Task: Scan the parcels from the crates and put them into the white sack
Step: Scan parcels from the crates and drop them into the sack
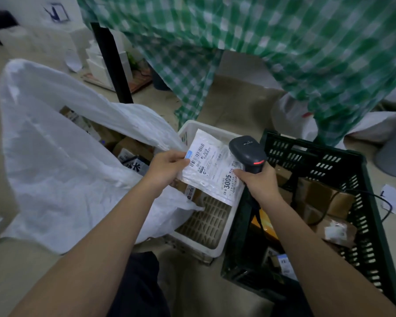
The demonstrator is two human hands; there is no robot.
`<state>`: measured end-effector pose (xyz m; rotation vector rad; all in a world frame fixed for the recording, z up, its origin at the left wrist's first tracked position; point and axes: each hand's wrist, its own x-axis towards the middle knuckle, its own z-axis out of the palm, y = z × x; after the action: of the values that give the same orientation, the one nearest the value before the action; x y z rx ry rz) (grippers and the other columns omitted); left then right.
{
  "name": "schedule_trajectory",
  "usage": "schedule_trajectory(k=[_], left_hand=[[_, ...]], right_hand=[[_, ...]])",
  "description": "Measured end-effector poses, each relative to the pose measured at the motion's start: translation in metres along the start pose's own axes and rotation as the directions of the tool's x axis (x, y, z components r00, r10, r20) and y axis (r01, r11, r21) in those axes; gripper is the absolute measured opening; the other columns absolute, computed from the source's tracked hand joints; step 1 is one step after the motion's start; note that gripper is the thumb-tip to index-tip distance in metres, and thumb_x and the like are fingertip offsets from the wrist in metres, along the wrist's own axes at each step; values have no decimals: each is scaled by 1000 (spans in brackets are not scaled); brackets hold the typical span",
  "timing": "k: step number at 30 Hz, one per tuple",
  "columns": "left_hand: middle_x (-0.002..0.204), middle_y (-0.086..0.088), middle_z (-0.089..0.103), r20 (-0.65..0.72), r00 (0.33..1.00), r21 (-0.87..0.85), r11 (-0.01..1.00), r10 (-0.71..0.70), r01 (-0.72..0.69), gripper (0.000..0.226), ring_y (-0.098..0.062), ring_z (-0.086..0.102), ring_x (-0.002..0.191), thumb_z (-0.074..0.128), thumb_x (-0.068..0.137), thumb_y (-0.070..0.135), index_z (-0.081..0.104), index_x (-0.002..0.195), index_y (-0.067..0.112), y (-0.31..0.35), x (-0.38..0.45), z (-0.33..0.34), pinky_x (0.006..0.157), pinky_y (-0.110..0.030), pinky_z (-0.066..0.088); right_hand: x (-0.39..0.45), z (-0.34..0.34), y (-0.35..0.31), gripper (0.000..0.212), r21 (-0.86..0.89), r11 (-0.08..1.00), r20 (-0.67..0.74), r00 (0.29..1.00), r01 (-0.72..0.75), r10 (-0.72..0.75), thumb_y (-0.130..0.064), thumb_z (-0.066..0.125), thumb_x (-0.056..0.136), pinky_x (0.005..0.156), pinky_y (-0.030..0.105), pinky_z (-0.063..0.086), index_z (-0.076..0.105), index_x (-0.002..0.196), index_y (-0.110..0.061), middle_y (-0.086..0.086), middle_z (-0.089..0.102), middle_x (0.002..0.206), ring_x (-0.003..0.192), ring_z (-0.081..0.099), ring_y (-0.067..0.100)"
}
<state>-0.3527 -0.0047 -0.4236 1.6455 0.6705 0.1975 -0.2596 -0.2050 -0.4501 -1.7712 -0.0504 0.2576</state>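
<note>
**Parcel held flat for the scanner**

Parcel (pixel 212 164), a thin white mailer, sits mid-frame above the white crate (pixel 206 245). Left hand (pixel 167 167) pinches its left edge; right hand (pixel 260 183) grips the scanner (pixel 247 152), one finger touching the label. It looks light, floppy, probably slick: hold by the edges. White sack (pixel 62 156) gapes at left.

Sack (pixel 55 156) white; cloth (pixel 284 53) green-white check; one crate (pixel 215 245) white, other crate (pixel 370 225) dark green; scanner (pixel 247 152) black.
</note>
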Motion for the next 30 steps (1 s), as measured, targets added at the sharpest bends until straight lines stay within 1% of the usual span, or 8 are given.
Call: schedule_trajectory(k=[3,6,9,12,15,19,24,30], left_hand=[[96,-4,70,-27,1000,-34,999,14,-14,16,-12,65,81,63,90,5,69,105,6,-1,4,-2,77,-27,54],[88,2,69,-11,1000,-42,999,7,-7,14,-8,64,75,63,91,5,69,102,9,-3,6,-2,67,-21,52],[87,3,69,-14,1000,-40,999,15,-15,15,-6,64,73,62,91,5,69,103,10,-4,8,0,60,-15,52],[87,5,70,-28,999,-20,999,27,-27,15,-5,64,73,63,91,8,70,102,13,-2,8,3,60,-15,50],[89,3,70,-29,999,-13,999,29,-29,15,-7,65,77,63,91,8,71,102,15,-1,9,7,66,-19,51],[92,2,71,-16,1000,-18,1000,22,-22,15,-11,67,79,63,91,9,71,101,18,0,8,10,69,-25,53],[92,3,72,-14,1000,-31,999,13,-13,17,-13,68,82,63,91,9,71,103,17,0,8,11,74,-29,55],[93,4,73,-11,1000,-23,1000,10,-10,14,-15,69,85,64,91,12,72,99,20,2,7,13,80,-36,55]], right_hand=[[-3,-10,-1,25,-202,975,20,995,96,-94,-11,74,82,68,27,45,56,96,-21,-4,64,87,82,59,15],[-9,-23,-5,17,-375,903,179,972,210,-152,-16,75,80,66,29,45,62,91,-18,-1,66,83,77,59,11],[-19,-26,-9,21,-483,831,310,942,275,-131,-21,78,78,67,30,50,66,86,-5,6,70,81,75,63,8],[-27,-25,-13,21,-503,810,323,935,303,-149,-21,75,78,65,30,47,64,80,-4,10,68,76,74,64,16],[-30,-25,-17,17,-486,830,307,942,275,-133,-16,73,79,60,29,43,62,76,-2,9,65,69,65,59,15],[-32,-28,-21,27,-512,811,309,941,284,-135,-17,72,78,55,26,41,52,61,-13,1,55,56,55,53,11],[-32,-34,-23,31,-549,780,315,939,300,-140,-17,72,79,55,25,40,49,59,-20,-3,53,55,56,54,10],[-32,-38,-24,28,-535,791,311,940,297,-143,-17,71,80,55,26,42,52,60,-18,-2,56,57,57,56,13]])
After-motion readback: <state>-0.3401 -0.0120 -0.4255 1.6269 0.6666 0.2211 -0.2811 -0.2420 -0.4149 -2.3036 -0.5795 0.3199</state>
